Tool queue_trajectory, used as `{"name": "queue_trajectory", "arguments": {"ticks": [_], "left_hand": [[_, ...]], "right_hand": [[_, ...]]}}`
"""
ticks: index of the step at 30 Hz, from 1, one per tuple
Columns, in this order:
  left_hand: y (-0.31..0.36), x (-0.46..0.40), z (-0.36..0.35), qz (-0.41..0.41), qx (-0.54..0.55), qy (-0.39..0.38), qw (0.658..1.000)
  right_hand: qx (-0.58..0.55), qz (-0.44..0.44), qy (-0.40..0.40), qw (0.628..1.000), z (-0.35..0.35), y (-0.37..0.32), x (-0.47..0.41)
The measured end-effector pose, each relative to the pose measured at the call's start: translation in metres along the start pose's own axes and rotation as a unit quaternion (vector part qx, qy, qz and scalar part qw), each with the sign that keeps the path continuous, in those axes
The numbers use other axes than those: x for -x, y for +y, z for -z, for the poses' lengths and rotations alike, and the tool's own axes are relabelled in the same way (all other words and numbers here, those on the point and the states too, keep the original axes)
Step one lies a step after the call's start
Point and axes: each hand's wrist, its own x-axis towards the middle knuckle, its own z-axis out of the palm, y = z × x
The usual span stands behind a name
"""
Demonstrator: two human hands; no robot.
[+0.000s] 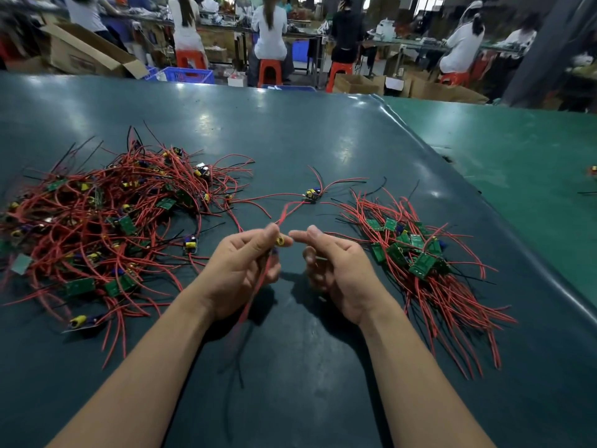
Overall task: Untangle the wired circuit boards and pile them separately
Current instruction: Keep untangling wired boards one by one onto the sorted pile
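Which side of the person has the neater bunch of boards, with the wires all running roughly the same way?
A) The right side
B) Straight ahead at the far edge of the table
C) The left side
A: the sorted pile lies by the right hand with its red wires trailing one way, while the tangled heap sprawls on the left.

Two hands point(245, 263); two board piles point(97, 221) (boards uncountable); one loose board point(312, 194); one held point(280, 241).
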Motion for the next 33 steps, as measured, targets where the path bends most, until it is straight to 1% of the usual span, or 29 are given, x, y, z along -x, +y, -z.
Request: {"name": "queue_trajectory", "arguments": {"ticks": [3,6,9,13,14,16,18,20,23,25,28,33], "left_hand": [[-0.008,0.001,-0.004,0.030,-0.073,-0.025,0.997],[-0.009,0.001,-0.004,0.029,-0.118,-0.027,0.992],[-0.008,0.004,-0.005,0.016,-0.142,-0.050,0.989],[-0.010,0.006,-0.004,0.018,-0.157,-0.064,0.985],[-0.009,0.006,-0.004,0.018,-0.158,-0.068,0.985],[-0.008,0.007,-0.004,0.028,-0.140,-0.070,0.987],[-0.006,0.006,-0.006,0.032,-0.120,-0.056,0.991],[-0.004,0.005,-0.007,0.034,-0.118,-0.047,0.991],[-0.002,0.006,-0.008,0.033,-0.123,-0.055,0.990],[-0.001,0.007,-0.009,0.032,-0.131,-0.059,0.989],[-0.001,0.008,-0.008,0.035,-0.142,-0.071,0.987],[-0.001,0.011,-0.005,0.046,-0.152,-0.094,0.983]], "right_hand": [[0.019,0.019,-0.011,1.000,-0.002,0.003,0.002],[0.025,0.010,-0.016,1.000,0.000,0.002,0.002],[0.032,-0.014,-0.023,0.999,0.003,0.001,0.000],[0.008,0.010,-0.062,0.998,0.001,0.003,0.001],[0.002,0.016,-0.057,0.998,0.000,0.003,0.001],[-0.006,0.025,-0.022,0.999,-0.001,0.004,0.000],[0.008,0.031,0.038,0.999,-0.003,0.006,-0.001],[-0.006,0.045,0.096,0.994,-0.004,0.008,-0.003],[-0.059,0.079,0.165,0.981,-0.003,0.007,-0.008],[-0.042,0.127,0.199,0.971,-0.003,0.006,-0.009],[0.033,0.182,0.206,0.961,-0.004,0.008,-0.008],[0.096,0.197,0.167,0.961,0.000,0.009,-0.009]]}}
